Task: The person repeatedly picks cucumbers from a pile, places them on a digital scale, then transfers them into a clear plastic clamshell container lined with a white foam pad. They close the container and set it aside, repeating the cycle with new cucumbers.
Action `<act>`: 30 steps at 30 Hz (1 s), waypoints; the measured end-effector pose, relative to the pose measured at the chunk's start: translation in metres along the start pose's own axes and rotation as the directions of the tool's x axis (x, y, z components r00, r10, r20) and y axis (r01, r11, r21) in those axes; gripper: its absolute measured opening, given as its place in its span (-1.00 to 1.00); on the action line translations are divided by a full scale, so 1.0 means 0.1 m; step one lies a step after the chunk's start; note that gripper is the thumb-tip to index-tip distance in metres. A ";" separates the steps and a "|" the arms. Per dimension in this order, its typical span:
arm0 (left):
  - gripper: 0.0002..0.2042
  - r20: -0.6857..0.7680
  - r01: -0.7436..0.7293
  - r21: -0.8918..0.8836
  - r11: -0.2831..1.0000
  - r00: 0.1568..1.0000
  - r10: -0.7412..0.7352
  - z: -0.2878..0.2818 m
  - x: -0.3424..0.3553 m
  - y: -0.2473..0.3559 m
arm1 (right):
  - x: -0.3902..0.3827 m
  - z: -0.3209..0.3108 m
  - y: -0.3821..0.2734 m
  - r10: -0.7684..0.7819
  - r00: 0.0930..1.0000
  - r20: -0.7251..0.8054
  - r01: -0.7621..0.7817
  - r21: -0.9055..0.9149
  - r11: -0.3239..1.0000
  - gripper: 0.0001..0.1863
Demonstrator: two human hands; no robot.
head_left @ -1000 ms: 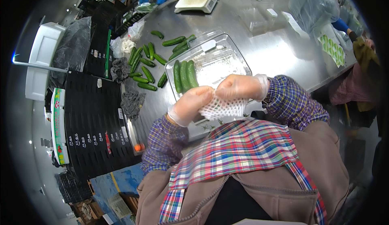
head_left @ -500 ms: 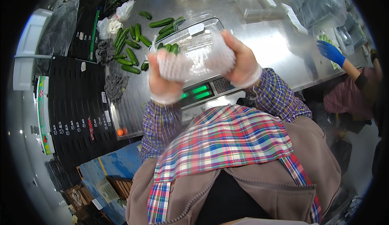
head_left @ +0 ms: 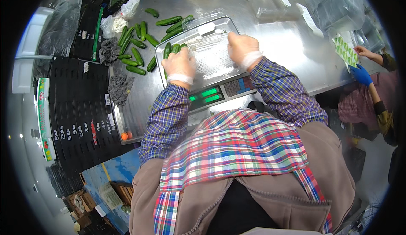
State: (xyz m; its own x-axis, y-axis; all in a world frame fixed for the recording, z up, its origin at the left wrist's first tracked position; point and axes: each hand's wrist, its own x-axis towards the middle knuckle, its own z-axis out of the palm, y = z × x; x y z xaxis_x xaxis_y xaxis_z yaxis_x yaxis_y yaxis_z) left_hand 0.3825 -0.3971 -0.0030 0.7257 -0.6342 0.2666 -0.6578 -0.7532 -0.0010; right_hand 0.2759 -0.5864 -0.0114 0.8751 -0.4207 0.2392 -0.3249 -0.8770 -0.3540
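Note:
An electronic scale [head_left: 216,92] with a lit green display stands before me, and a shallow metal tray [head_left: 160,67] rests on top. On that tray lies a clear plastic box [head_left: 213,61] with a dimpled bottom. My left hand [head_left: 179,65], in a thin see-through glove, is closed at the box's left side, close to several cucumbers [head_left: 172,49] in the tray; its fingertips are partly hidden. My right hand [head_left: 244,49], gloved alike, has its fingers curled at the box's right side. More cucumbers [head_left: 136,56] lie loose on the table left of the scale.
Grey cloths [head_left: 120,89] and crumpled plastic bags [head_left: 120,19] lie along the left edge of the steel table [head_left: 292,61]. Clear boxes [head_left: 272,8] stand at the far right. A co-worker's blue-gloved hand [head_left: 360,74] is beside a green-patterned sheet [head_left: 346,51]. Black crates [head_left: 80,103] stand at left.
My hands have come down and turned knuckles up, with the dimpled clear plastic now lying on the tray. The co-worker's gloved hand has moved down, and a second hand appears at the green sheet.

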 end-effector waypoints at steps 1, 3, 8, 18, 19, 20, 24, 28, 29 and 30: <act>-0.77 0.012 -0.026 0.048 0.999 1.000 0.025 0.01 0.03 0.04 | 0.05 0.01 -0.06 -0.052 0.998 0.045 0.055 -0.074 0.996 -0.94; -0.70 0.132 -0.069 0.116 0.991 0.990 0.053 0.08 0.10 0.12 | 0.14 0.05 -0.15 -0.115 0.975 0.189 0.166 -0.282 0.945 -0.90; -0.60 0.156 -0.093 -0.053 0.994 0.983 0.100 0.01 0.16 -0.01 | 0.19 0.01 -0.30 -0.080 0.917 0.391 0.306 -0.561 0.769 -0.84; 0.02 0.500 0.264 0.045 0.964 0.829 -0.250 0.04 0.10 -0.34 | 0.02 -0.38 0.11 0.023 0.980 0.198 -0.024 0.005 1.000 -0.60; -0.01 0.488 0.306 0.079 0.949 0.818 -0.305 0.09 0.13 -0.30 | -0.01 -0.38 0.14 0.041 0.989 0.143 -0.051 0.065 0.997 -0.58; 0.00 0.496 0.331 0.100 0.938 0.801 -0.336 0.12 0.17 -0.29 | -0.02 -0.37 0.18 0.104 0.984 0.147 -0.116 0.071 0.991 -0.45; 0.04 0.521 0.400 0.130 0.907 0.751 -0.406 0.21 0.31 -0.26 | -0.07 -0.26 0.29 0.258 0.914 0.314 -0.308 0.123 0.943 -0.28; 0.01 0.438 0.405 0.000 0.914 0.822 -0.364 0.13 0.31 -0.42 | -0.09 -0.14 0.30 0.236 0.922 0.307 -0.319 0.259 0.911 -0.31; 0.00 0.370 0.434 -0.079 0.897 0.849 -0.378 0.09 0.31 -0.45 | -0.10 -0.12 0.29 0.224 0.922 0.316 -0.313 0.265 0.912 -0.31; -0.03 0.342 0.443 -0.327 0.835 0.879 -0.332 0.01 0.32 -0.50 | -0.11 -0.10 0.27 0.220 0.921 0.322 -0.313 0.276 0.909 -0.31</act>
State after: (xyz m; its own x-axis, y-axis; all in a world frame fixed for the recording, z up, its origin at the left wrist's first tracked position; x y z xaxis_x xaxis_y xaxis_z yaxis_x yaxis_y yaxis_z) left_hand 0.4390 -0.3797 0.0050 0.9252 -0.3673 -0.0954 -0.2939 -0.8525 0.4323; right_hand 0.2537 -0.6081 -0.0147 0.8498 -0.5057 -0.1484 -0.4705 -0.6010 -0.6461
